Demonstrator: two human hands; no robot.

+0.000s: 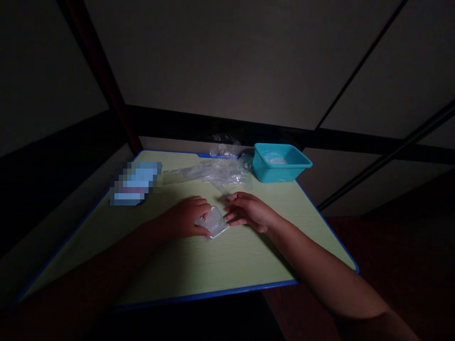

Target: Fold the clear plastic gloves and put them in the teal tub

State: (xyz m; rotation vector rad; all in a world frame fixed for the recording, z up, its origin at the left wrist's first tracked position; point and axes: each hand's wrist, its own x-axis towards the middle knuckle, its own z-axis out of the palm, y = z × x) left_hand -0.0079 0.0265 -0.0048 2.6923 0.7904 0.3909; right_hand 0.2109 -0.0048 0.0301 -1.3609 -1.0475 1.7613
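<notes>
Packet [217, 223]: small, clear and squarish, it is lying on the table near the middle, between the two hands, with one corner pointing to the near side.
Left hand [194, 218]: it is holding the packet's left side, the thumb lying at the near edge and the fingers curling over the far part.
Right hand [250, 211]: it is resting wide, fingers spreading loosely toward the packet's right corner; whether a fingertip is touching it, I cannot tell.
Arms: both are reaching in from the near side, the left forearm [131, 251] lying in deep shadow, the right forearm [313, 260] catching more light.
Plastic bags [220, 173]: clear and crumpled, they are lying in a loose heap on the far side, beyond the hands.
Tub [272, 174]: turquoise, it is standing upright at the far right corner, just beside the heap.
Tub's contents [275, 159]: something pale is lying inside, too dim to name.
Blurred item [135, 183]: bluish and pixelated, it is lying at the far left.
Table [167, 270]: its pale yellow-green top is showing a blue rim.
Wall [220, 66]: grey panels are rising behind the table.
</notes>
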